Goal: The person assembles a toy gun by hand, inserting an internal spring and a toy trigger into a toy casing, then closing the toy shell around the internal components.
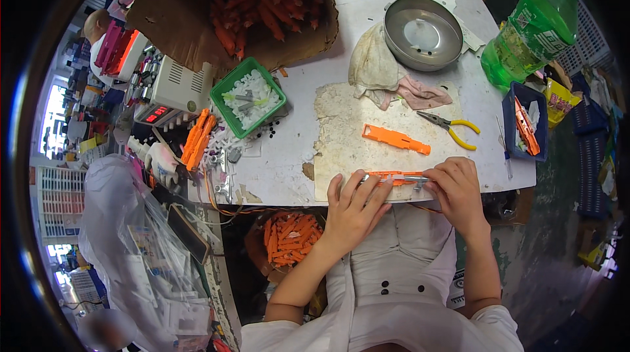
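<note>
Our left hand (pixel 354 211) and right hand (pixel 456 188) grasp an orange part (pixel 401 174), likely half-assembled; orange shell (pixel 396 139) beyond lies separate.

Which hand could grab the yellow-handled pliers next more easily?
Probably the right hand: the pliers lie just beyond it, handles pointing rightward. The left hand is farther away. Both hands are at the orange part, though.

We cannot see all of the orange part (pixel 405 173) behind our hands (pixel 354 213); the top edge cuts off the cardboard box (pixel 172 24).
</note>
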Demonstrator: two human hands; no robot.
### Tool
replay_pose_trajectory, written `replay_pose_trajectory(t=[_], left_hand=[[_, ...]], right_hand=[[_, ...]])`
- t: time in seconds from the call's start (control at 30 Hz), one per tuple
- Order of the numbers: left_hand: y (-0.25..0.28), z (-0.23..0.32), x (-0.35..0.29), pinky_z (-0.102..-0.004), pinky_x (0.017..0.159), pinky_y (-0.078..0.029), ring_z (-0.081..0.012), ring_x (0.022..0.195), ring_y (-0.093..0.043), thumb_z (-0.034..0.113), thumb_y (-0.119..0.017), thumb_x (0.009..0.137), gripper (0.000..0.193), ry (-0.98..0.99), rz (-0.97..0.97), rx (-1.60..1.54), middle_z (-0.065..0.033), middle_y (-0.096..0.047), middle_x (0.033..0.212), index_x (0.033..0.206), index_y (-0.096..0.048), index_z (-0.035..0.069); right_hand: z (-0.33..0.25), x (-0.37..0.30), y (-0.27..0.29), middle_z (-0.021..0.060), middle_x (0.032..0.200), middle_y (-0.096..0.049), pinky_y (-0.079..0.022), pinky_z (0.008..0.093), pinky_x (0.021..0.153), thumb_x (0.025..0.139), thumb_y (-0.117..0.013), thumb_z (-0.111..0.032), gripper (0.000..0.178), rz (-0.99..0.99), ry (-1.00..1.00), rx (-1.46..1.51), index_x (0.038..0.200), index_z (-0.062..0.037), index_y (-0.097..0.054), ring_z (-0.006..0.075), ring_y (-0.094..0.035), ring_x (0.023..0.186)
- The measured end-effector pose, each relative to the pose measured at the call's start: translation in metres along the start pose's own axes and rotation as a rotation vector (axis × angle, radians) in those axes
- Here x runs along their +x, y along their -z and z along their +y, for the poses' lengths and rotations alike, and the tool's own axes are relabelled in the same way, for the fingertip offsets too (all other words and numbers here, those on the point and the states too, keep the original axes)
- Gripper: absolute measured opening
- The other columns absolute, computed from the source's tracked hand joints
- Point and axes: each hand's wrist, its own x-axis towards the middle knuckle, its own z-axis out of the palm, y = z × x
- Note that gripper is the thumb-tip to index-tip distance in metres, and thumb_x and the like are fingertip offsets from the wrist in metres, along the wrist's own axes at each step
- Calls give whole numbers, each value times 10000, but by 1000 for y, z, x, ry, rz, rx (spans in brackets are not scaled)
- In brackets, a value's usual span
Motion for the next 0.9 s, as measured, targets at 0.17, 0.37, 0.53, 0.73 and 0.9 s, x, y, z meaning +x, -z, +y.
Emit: replay_pose_trajectory(t=[0.17,0.37,0.53,0.73,0.9], left_hand=[[1,1,1,-473,1028,-246,-253,1194,-390,259,-706,776,433,2,-3,-17,-35,-516,1196,1183,-605,153],[0,2,1,-473,1028,-247,-259,1194,-388,248,-710,773,437,8,-5,-24,-38,-517,1192,1187,-606,154],[1,1,2,-473,1027,-247,-263,1192,-386,240,-709,772,435,13,-16,-35,-43,-518,1188,1186,-608,152],[0,1,2,-475,1025,-249,-266,1193,-385,232,-711,768,429,12,-16,-37,-47,-519,1182,1178,-615,149],[2,1,2,-475,1022,-253,-268,1193,-385,231,-711,767,430,12,-19,-32,-50,-518,1181,1178,-615,149]], right_hand=[[0,4,-5,39,902,-584,-405,377,843,755,-682,-107,205,-32,19,27,952,-72,-635,245,-529,926],[4,1,-8,48,975,-576,-405,380,859,759,-678,-111,258,-40,5,13,1010,-83,-632,246,-524,967],[-5,3,-7,40,1002,-566,-406,381,867,745,-694,-135,276,-39,14,30,1010,-91,-631,245,-518,987],[-4,0,-12,37,992,-559,-403,390,877,739,-708,-174,275,-39,36,20,992,-100,-628,237,-514,990],[-4,1,-12,41,1004,-552,-403,396,882,742,-710,-186,283,-42,66,-3,997,-102,-619,239,-510,995]])
